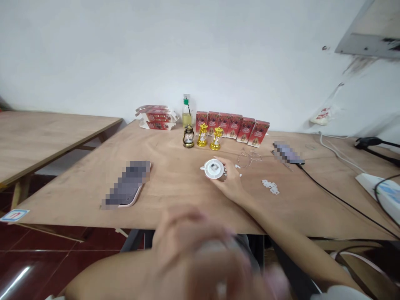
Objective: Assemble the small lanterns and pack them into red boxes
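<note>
My right hand (231, 180) is wrapped around a white round piece (214, 168), held over the table with its flat face up. That face has a small rectangular recess with dark parts, and a tab sticks out at its left. My left hand (196, 241) is close to the camera, above the table's front edge, and badly smeared by motion; whether it holds anything is hidden by the blur. Beyond the white piece stand a bronze-coloured mini lantern (188, 136) and two gold mini lanterns (202, 135). Small white plastic pieces (270, 186) and thin bent wires (248, 158) lie to the right.
Several red boxes (235, 126) stand in a row near the wall, beside a bottle of yellowish liquid (186, 118). Open red cartons (158, 117) lie left of it. One phone (126, 185) lies at left, another (289, 153) at right with a black cable (331, 193).
</note>
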Action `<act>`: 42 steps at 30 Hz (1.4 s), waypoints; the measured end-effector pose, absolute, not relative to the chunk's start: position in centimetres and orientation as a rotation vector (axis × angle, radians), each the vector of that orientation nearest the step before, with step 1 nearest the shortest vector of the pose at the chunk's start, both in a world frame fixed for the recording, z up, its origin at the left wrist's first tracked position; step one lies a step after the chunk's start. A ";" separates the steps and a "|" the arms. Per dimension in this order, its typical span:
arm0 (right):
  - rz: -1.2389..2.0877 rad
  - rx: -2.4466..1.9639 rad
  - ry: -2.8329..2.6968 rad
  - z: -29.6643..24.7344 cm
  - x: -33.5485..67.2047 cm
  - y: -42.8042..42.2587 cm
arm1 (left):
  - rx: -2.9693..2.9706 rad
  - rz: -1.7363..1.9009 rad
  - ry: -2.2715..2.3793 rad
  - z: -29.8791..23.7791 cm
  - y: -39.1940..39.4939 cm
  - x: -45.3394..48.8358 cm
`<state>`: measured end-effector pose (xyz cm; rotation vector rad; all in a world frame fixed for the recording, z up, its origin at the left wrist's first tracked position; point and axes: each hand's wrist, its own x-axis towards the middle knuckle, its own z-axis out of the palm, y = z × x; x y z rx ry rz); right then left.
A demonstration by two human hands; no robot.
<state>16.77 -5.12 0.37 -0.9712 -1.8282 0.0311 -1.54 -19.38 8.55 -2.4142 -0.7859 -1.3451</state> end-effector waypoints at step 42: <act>-0.002 -1.051 -1.931 0.5 17.5 -4.3 | -2.425 -1.417 -1.017 1.9 -2.4 1.0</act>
